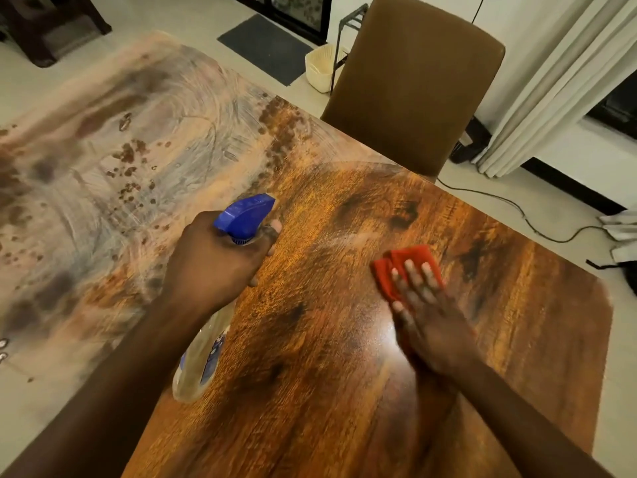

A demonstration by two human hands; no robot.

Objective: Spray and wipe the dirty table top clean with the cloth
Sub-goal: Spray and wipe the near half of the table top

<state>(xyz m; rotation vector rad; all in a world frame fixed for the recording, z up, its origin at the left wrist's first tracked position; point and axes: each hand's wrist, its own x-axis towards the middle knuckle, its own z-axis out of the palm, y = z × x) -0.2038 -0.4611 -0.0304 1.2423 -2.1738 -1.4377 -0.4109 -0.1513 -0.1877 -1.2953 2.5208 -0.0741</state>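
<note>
The wooden table top fills the view; its right part is glossy brown, its left and far part is smeared with whitish film and dark spots. My left hand grips the neck of a clear spray bottle with a blue trigger head pointing to the far right, held above the table. My right hand lies flat, fingers spread, pressing a folded red cloth onto the table's right part. A faint wet mist patch shows just left of the cloth.
A brown upholstered chair stands against the table's far edge. Behind it are a cream basket, a dark floor mat and white curtains. A black cable runs over the tiled floor at the right.
</note>
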